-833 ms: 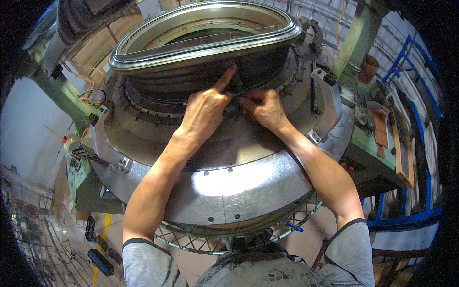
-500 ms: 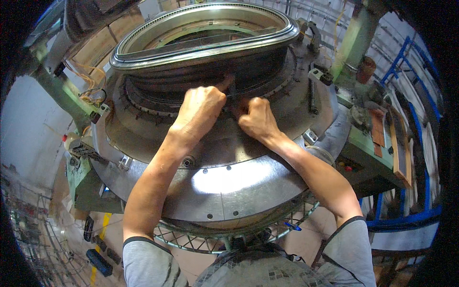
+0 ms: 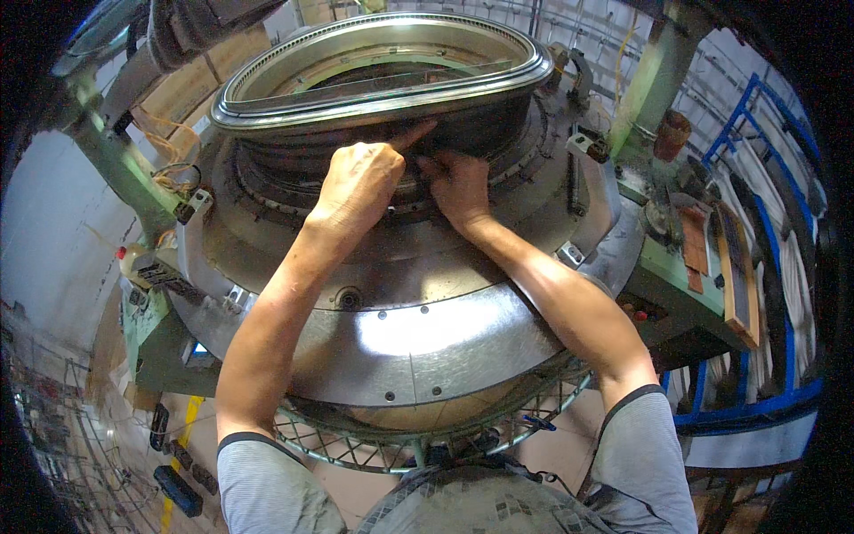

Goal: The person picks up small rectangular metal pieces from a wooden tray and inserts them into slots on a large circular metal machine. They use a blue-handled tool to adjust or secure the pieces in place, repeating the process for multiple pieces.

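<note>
A large round machine with a silvery toothed ring (image 3: 233,117) stands before me. Below the ring hangs a dark, band-like wall (image 3: 280,153), its material hard to make out. My left hand (image 3: 360,182) is at the front of this wall, index finger stretched up and right along it, the other fingers curled. Just right of it, my right hand (image 3: 463,189) reaches in at the wall's foot, fingers bent together toward the left hand. Both hands look closed; their own backs and shadow hide whatever lies between the fingertips.
A broad polished metal rim (image 3: 480,334) curves between me and the hands. Green posts (image 3: 654,89) rise at both sides. Blue racks (image 3: 783,294) with pale cloth stand right. A wooden frame (image 3: 740,280) leans on the right bench. Below the rim runs a lattice ring (image 3: 334,452).
Both hands have shifted slightly up, closer to the dark wall. The right hand has turned from a fist-like pose to reaching in toward the left one. The view has tilted a little.
</note>
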A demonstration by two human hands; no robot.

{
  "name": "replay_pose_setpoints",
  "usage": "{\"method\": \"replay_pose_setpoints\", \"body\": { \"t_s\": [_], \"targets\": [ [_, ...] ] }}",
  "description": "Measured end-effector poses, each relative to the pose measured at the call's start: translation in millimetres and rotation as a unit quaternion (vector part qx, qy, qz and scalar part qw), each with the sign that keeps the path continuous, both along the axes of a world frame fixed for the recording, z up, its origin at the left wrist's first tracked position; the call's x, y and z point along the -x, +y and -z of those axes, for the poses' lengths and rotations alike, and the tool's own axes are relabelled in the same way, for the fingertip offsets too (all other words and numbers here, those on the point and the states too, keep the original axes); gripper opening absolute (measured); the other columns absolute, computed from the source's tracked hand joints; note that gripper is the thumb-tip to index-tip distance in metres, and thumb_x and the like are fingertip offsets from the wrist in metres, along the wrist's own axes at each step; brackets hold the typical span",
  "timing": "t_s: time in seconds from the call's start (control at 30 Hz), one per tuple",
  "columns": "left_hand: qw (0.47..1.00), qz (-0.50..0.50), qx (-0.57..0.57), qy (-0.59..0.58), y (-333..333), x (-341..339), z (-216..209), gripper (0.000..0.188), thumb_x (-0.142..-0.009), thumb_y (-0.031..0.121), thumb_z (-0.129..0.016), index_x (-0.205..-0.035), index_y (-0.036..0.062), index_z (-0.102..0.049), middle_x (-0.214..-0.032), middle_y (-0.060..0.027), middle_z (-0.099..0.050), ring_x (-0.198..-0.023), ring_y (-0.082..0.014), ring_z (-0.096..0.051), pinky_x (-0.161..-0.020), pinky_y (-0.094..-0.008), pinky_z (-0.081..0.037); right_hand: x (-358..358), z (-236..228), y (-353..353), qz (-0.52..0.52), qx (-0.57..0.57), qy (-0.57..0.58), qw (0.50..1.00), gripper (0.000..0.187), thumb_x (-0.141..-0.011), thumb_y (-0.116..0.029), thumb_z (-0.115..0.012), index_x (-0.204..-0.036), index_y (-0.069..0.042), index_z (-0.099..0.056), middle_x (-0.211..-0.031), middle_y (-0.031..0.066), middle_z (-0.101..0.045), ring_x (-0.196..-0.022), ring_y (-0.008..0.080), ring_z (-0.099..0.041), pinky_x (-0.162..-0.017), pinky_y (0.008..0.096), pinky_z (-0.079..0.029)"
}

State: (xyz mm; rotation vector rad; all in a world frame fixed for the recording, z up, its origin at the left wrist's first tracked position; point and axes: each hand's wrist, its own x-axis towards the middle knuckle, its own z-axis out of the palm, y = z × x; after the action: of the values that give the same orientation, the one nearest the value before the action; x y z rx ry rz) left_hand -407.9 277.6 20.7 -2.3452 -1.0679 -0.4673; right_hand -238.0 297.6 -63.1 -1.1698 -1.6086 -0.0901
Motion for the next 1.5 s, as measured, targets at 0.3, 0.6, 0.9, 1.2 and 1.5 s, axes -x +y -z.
{"method": "replay_pose_setpoints", "body": {
  "t_s": [0.3, 0.6, 0.9, 1.2, 1.5],
  "targets": [
    [0.997, 0.048, 0.031, 0.045, 1, 13, -14, 0.011, -0.076, -0.001, -0.062, -0.068, -0.0004, -0.069, -0.073, -0.0228, -0.067, -0.072, -0.0378, -0.071, -0.062, -0.0444, -0.058, -24, -15, -1, 0.098, -0.032, -0.142, 0.984, 0.041, -0.08, -0.05, -0.077, -0.077, -0.009, -0.073, -0.067, 0.015, -0.068, -0.06, 0.0332, -0.069, -0.054, 0.0425, -0.054],
    [0.994, 0.078, 0.032, 0.068, 7, 18, -16, 0.012, -0.077, -0.001, -0.061, -0.068, 0.0009, -0.068, -0.071, -0.0222, -0.066, -0.07, -0.037, -0.071, -0.061, -0.0449, -0.058, -34, -29, 7, 0.087, -0.044, -0.197, 0.976, 0.049, -0.077, -0.059, -0.076, -0.071, -0.01, -0.068, -0.064, 0.0148, -0.067, -0.06, 0.0339, -0.069, -0.053, 0.043, -0.055],
    [0.994, 0.074, -0.001, 0.076, 8, 17, -12, 0.011, -0.074, 0.002, -0.064, -0.064, 0.001, -0.069, -0.069, -0.0206, -0.066, -0.069, -0.0341, -0.071, -0.061, -0.0411, -0.058, -37, -31, 8, 0.091, -0.044, -0.225, 0.969, 0.051, -0.076, -0.06, -0.075, -0.074, -0.009, -0.07, -0.064, 0.0165, -0.067, -0.061, 0.035, -0.069, -0.053, 0.044, -0.055],
    [0.99, 0.016, 0.067, 0.123, 20, 20, -6, 0.048, -0.079, -0.001, -0.058, -0.126, 0.0112, -0.061, -0.081, -0.0229, -0.069, -0.075, -0.0366, -0.071, -0.066, -0.045, -0.059, -20, -14, -2, -0.332, 0.363, 0.348, 0.798, 0.019, -0.094, -0.017, -0.066, -0.108, -0.004, -0.069, -0.099, 0.0077, -0.073, -0.085, 0.0187, -0.067, -0.076, 0.0352, -0.055],
    [0.993, 0.074, -0.01, 0.092, 30, 21, 0, 0.093, -0.082, 0.004, -0.058, -0.162, 0.0173, -0.013, -0.071, -0.0161, -0.069, -0.066, -0.0308, -0.07, -0.063, -0.0412, -0.057, -19, -30, -3, -0.386, 0.343, 0.436, 0.737, 0.018, -0.095, -0.008, -0.06, -0.111, -0.004, -0.068, -0.11, 0.0102, -0.072, -0.096, 0.0167, -0.066, -0.082, 0.028, -0.053]
  ]
}}
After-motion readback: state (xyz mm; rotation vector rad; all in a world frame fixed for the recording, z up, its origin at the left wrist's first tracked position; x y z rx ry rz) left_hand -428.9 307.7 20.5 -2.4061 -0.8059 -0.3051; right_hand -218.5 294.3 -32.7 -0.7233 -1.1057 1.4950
